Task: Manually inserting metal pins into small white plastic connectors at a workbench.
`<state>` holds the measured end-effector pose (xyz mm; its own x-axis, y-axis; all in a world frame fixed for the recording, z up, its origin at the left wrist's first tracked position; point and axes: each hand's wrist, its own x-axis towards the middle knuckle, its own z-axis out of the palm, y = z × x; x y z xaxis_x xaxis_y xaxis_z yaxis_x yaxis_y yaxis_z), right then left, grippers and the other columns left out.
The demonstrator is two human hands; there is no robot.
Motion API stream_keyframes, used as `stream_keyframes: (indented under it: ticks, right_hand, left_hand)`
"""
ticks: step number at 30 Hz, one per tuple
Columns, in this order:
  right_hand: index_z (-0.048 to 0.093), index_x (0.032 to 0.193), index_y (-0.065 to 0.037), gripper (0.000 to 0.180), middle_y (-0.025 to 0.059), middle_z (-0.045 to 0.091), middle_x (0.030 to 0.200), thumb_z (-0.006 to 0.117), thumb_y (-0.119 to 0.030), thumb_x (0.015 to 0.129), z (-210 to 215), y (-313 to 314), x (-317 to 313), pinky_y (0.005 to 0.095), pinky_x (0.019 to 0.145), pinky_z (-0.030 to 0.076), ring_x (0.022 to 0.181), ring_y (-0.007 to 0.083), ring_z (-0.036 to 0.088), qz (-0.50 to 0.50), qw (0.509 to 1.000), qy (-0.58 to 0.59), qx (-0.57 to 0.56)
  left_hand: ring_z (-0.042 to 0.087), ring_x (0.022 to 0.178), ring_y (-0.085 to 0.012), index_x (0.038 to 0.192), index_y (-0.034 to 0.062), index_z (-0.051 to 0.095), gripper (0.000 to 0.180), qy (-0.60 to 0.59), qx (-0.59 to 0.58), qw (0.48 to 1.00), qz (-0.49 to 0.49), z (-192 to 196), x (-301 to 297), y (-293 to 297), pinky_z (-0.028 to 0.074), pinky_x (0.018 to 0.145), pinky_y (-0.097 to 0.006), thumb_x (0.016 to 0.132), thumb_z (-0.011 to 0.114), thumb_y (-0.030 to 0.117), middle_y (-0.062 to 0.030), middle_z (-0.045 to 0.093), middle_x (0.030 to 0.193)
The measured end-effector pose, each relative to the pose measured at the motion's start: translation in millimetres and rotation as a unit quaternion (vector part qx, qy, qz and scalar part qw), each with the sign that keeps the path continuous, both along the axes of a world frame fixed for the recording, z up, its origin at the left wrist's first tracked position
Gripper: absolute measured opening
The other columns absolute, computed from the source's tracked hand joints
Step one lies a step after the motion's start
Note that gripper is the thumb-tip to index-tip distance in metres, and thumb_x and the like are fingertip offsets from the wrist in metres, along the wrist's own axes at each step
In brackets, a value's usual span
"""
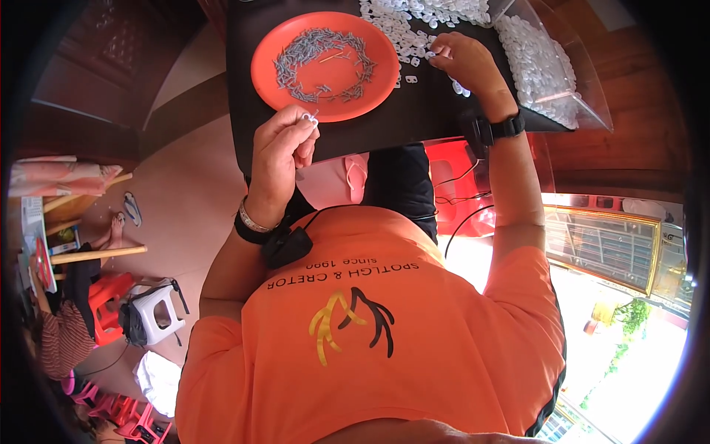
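My left hand (281,152) is closed in a pinch near the front rim of an orange plate (325,109). A small white plastic clip (312,120) with a thin grey nail sticking up from it is between its thumb and fingers. Many short grey nails (310,50) lie in a ring on the plate. My right hand (470,65) reaches over the black tabletop (436,122), at the edge of a heap of white plastic clips (399,33). Its thumb and forefinger are together on one white clip (430,55). More white pieces (460,89) lie under the palm.
A clear-walled bin (543,70) full of white clips stands at the right of the table. Cables hang beside a red stool (451,177) below. On the left, another person (63,325) sits by a red stool (109,307) and a white stool (157,314).
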<state>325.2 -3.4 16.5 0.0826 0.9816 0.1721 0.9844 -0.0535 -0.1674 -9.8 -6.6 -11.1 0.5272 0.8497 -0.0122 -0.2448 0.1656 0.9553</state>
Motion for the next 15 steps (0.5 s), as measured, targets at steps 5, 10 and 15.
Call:
stream_keyframes:
  ticks: [5,10,15]
  right_hand:
    - [0.065,0.095,-0.006,0.025,0.0103,0.065,0.091,0.067,-0.021,0.076,5.1,2.0,-1.1,0.0342,0.074,0.049,0.083,0.0253,0.063,0.030,0.999,0.030,-0.015]
    - [0.065,0.094,-0.006,0.022,0.0109,0.065,0.087,0.066,-0.020,0.077,2.9,6.8,1.0,0.0342,0.074,0.049,0.079,0.0258,0.063,0.058,0.998,0.019,-0.026]
    - [0.065,0.091,-0.005,0.020,0.0116,0.065,0.083,0.064,-0.021,0.079,-0.8,10.0,-7.8,0.0340,0.073,0.050,0.077,0.0275,0.063,0.069,0.993,-0.093,0.010]
  left_hand:
    - [0.036,0.047,-0.0057,0.071,0.0027,0.051,0.022,0.004,0.005,1.000,-0.009,-2.0,-2.6,0.1,0.027,0.044,-0.021,0.088,0.048,0.017,0.0021,0.041,0.055]
    - [0.035,0.046,-0.0058,0.071,0.0029,0.050,0.022,0.005,0.011,1.000,-0.008,-2.0,-0.4,0.3,0.027,0.044,-0.021,0.088,0.049,0.017,0.0021,0.041,0.055]
    - [0.036,0.046,-0.0055,0.071,0.0029,0.050,0.022,0.010,0.010,1.000,-0.010,-1.0,0.4,0.8,0.027,0.044,-0.021,0.088,0.049,0.017,0.0021,0.042,0.054]
